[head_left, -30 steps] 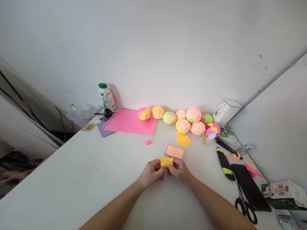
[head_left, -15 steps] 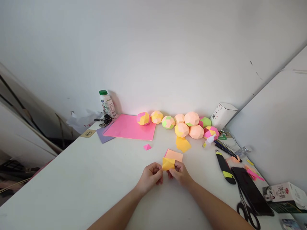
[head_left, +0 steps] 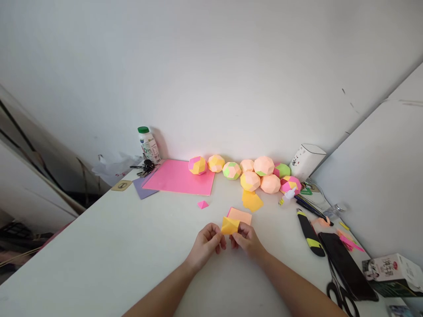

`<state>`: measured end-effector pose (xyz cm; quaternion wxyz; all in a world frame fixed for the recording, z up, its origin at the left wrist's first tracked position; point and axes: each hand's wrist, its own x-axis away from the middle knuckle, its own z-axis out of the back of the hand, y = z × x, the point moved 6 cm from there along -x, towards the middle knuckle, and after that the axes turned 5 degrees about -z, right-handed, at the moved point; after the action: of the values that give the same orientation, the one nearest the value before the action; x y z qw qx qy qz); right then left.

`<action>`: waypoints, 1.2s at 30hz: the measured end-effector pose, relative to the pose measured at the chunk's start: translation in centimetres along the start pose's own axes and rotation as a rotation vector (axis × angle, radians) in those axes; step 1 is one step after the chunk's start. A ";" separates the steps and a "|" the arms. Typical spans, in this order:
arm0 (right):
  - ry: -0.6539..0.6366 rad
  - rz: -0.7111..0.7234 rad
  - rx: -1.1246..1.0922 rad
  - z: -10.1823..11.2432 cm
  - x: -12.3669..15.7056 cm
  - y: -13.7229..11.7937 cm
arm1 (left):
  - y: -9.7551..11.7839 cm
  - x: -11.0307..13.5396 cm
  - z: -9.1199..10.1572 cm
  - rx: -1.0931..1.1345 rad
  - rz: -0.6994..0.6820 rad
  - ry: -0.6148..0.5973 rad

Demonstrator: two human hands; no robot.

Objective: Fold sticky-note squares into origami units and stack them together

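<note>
Both of my hands pinch a small folded piece of yellow-orange paper [head_left: 230,225] just above the white table [head_left: 109,246]. My left hand [head_left: 207,244] grips its left side with curled fingers. My right hand [head_left: 246,240] holds its right side. Right behind the paper lies a stack of peach sticky notes [head_left: 240,215]. A small pink folded piece [head_left: 202,204] sits further back to the left. Loose yellow sheets [head_left: 252,200] lie behind the notes.
Several coloured paper balls [head_left: 250,180] line the wall beside a pink sheet [head_left: 180,176], a purple sheet [head_left: 143,186], keys [head_left: 144,167] and a bottle [head_left: 148,144]. At right lie a utility knife [head_left: 309,234], a phone [head_left: 346,265], scissors [head_left: 342,293], pens [head_left: 309,204] and a carton [head_left: 393,269].
The flat folded strip has been worked into a more pointed, angular shape between my fingers. The view has tipped up slightly.
</note>
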<state>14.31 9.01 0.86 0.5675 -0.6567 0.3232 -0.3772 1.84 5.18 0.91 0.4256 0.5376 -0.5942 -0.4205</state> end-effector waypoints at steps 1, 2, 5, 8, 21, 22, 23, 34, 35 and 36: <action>-0.001 -0.003 0.003 -0.1 0.0 -0.1 | 0.1 0.0 0.0 0.016 -0.019 0.006; -0.006 -0.002 0.002 -0.2 0.0 -0.2 | 0.1 -0.1 -0.1 0.028 -0.032 0.015; -0.036 0.021 -0.011 -0.6 0.1 -0.4 | -0.1 -0.1 -0.1 0.034 -0.029 0.035; -0.032 0.033 -0.003 -0.4 0.1 -0.5 | -0.2 -0.1 0.0 0.049 -0.020 0.041; 0.128 0.398 0.328 0.1 0.6 -1.3 | -0.4 -0.1 0.3 -0.004 0.020 0.030; 0.131 0.375 0.337 0.2 0.5 -1.1 | -0.3 0.0 0.2 -0.008 0.027 0.026; 0.137 0.353 0.334 0.3 0.4 -1.0 | -0.2 0.0 0.1 -0.010 0.029 0.014; 0.039 0.210 0.226 -0.3 0.3 -1.8 | 0.0 0.1 0.0 -0.181 0.001 -0.038; 0.032 0.171 0.211 -0.3 0.2 -1.6 | -0.1 0.1 0.1 -0.158 -0.009 -0.035; 0.029 0.136 0.199 -0.3 0.2 -1.4 | -0.2 0.0 0.1 -0.132 -0.020 -0.025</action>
<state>14.16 8.87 2.26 0.6495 -0.5682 0.3362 -0.3772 1.76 5.13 0.69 0.4486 0.5088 -0.5651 -0.4696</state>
